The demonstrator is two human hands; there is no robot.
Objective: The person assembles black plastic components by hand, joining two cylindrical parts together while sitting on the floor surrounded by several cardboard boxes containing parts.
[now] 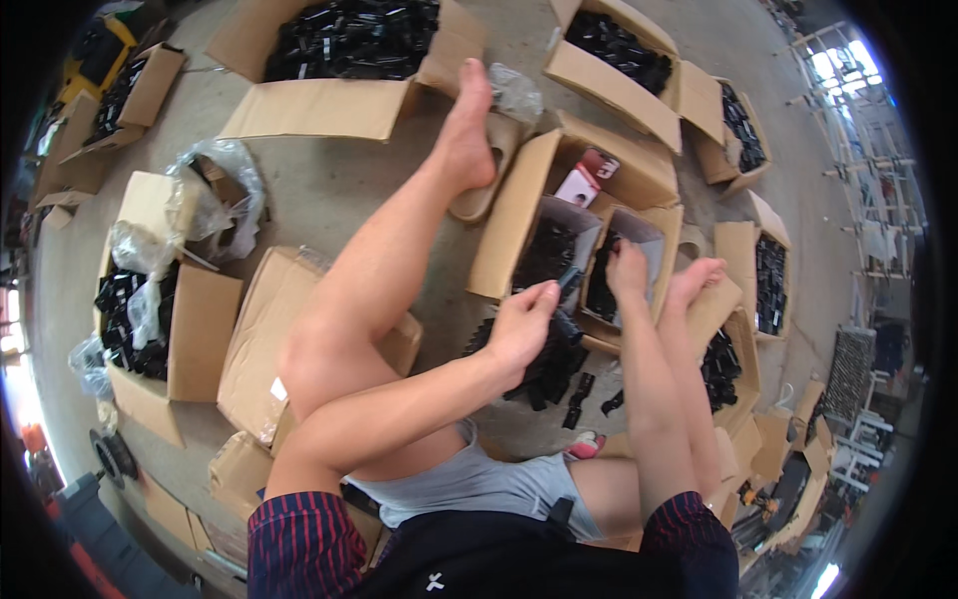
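My left hand [524, 327] is closed around a dark, narrow plastic piece [569, 279], which sticks out past the thumb and fingertips. Below this hand lies a heap of black plastic parts [547, 381], with a few loose pieces [578, 397] on the floor beside it. My right hand [627, 268] reaches into a small grey-lined box [647, 245] of small black parts, its fingers drawn together. What those fingers hold, if anything, is too small to make out. A second small lined box [587, 222] of dark parts stands to its left. Both boxes sit within a larger open carton [514, 215].
Open cartons of black parts stand around me: a large one [309, 110] ahead, another [609, 85] ahead right, and one [205, 334] at left. A closed carton [264, 339] is beside my left leg. A red-and-white packet [579, 187] lies in the larger carton.
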